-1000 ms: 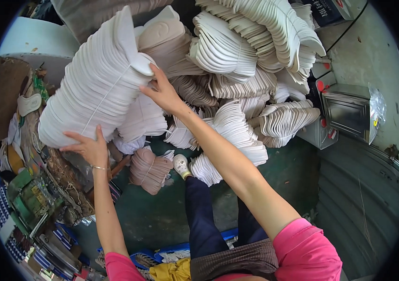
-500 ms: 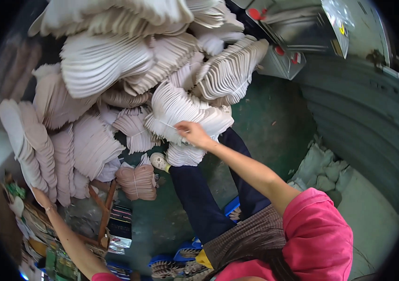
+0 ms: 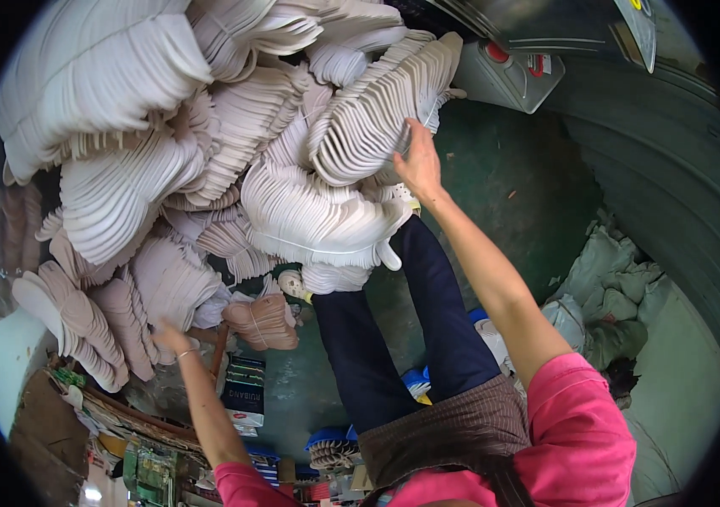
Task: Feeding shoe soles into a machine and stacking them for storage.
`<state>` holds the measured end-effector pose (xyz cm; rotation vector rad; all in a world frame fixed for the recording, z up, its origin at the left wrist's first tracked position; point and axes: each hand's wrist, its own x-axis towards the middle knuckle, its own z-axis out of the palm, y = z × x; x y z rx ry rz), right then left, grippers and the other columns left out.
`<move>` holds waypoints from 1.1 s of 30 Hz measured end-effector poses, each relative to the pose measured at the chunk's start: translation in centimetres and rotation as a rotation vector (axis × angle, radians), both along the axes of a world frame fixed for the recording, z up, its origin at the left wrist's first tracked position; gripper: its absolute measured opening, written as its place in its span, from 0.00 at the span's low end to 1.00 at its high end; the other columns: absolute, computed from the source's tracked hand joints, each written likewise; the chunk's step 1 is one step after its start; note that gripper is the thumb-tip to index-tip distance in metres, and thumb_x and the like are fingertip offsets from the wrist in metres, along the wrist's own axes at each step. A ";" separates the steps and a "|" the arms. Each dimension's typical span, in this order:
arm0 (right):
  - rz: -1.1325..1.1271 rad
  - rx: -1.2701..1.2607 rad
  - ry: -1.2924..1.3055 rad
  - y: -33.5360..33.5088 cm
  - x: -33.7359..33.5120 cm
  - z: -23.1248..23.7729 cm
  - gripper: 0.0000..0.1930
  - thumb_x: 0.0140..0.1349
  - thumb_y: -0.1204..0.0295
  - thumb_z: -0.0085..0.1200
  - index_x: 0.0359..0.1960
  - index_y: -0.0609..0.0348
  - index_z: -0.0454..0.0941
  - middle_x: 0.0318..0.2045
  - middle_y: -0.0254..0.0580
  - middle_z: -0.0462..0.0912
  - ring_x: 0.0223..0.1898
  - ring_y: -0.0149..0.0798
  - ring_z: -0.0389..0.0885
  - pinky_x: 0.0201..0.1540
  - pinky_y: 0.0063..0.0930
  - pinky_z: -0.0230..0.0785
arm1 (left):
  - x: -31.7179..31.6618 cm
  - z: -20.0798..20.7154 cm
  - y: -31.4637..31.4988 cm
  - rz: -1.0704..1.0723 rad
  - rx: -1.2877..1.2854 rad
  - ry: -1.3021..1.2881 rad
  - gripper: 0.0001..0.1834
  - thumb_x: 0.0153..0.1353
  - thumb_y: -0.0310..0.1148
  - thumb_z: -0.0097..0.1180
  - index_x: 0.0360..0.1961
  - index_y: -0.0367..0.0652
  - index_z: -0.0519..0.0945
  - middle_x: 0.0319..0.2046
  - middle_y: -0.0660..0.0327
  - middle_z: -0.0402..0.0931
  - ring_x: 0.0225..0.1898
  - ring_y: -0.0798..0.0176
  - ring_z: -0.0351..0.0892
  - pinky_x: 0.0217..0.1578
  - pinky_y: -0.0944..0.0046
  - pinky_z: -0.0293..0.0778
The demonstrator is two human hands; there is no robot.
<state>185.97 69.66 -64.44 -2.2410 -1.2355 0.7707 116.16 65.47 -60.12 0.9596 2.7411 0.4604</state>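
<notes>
Bundles of shoe insoles, tied in fanned stacks, make a heap in front of me. My right hand [image 3: 421, 162] is at the right side of a white insole bundle [image 3: 368, 118], fingers spread and nothing in them. Below that bundle, another white insole bundle [image 3: 317, 215] lies before my legs, one insole end jutting out at its right. My left hand [image 3: 172, 338] is at the lower edge of a pinkish insole bundle [image 3: 170, 279], fingers extended; whether they touch it is hard to make out. To its left lean more pinkish insoles [image 3: 79, 317].
A small tied pinkish bundle [image 3: 261, 323] sits by my left shoe [image 3: 292, 284]. Grey-white containers with red caps [image 3: 516, 72] stand at the upper right. White sacks [image 3: 613, 287] line the ribbed wall [image 3: 664, 160]. Blue trays [image 3: 330, 444] are behind my legs.
My right hand has left the middle bundle and gone up to the right bundle. My left hand has moved right, off the outer left stack. The whole view has shifted a little.
</notes>
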 end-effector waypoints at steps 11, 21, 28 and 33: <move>-0.108 0.038 0.045 -0.7 6.4 -2.1 0.19 0.44 0.83 0.50 0.42 0.61 0.69 0.38 0.51 0.73 0.42 0.53 0.73 0.45 0.39 0.67 | 45.0 -3.1 0.9 -0.540 -0.442 -0.939 0.50 0.53 0.37 0.62 0.68 0.45 0.41 0.67 0.46 0.43 0.66 0.44 0.49 0.58 0.47 0.57; -0.045 -0.061 0.145 -1.0 11.5 -4.0 0.13 0.44 0.83 0.47 0.33 0.59 0.76 0.34 0.46 0.79 0.34 0.49 0.78 0.39 0.35 0.70 | 48.5 -9.5 2.6 -0.670 -0.416 -0.637 0.50 0.46 0.35 0.67 0.65 0.33 0.49 0.63 0.40 0.49 0.64 0.43 0.52 0.62 0.56 0.53; -0.197 -0.050 0.159 -1.2 9.2 -5.2 0.12 0.48 0.78 0.55 0.36 0.64 0.73 0.32 0.48 0.76 0.34 0.44 0.77 0.38 0.35 0.69 | 51.1 -9.9 -1.1 -0.620 -0.401 -0.294 0.52 0.41 0.35 0.68 0.64 0.32 0.51 0.62 0.36 0.45 0.64 0.36 0.47 0.63 0.50 0.49; -0.606 -0.202 0.324 -1.5 8.2 -7.3 0.20 0.47 0.76 0.61 0.42 0.66 0.71 0.28 0.41 0.78 0.30 0.34 0.77 0.38 0.28 0.70 | 51.8 -10.7 -2.5 -0.279 -0.356 -0.314 0.57 0.41 0.43 0.69 0.66 0.34 0.45 0.63 0.32 0.40 0.65 0.35 0.42 0.63 0.50 0.48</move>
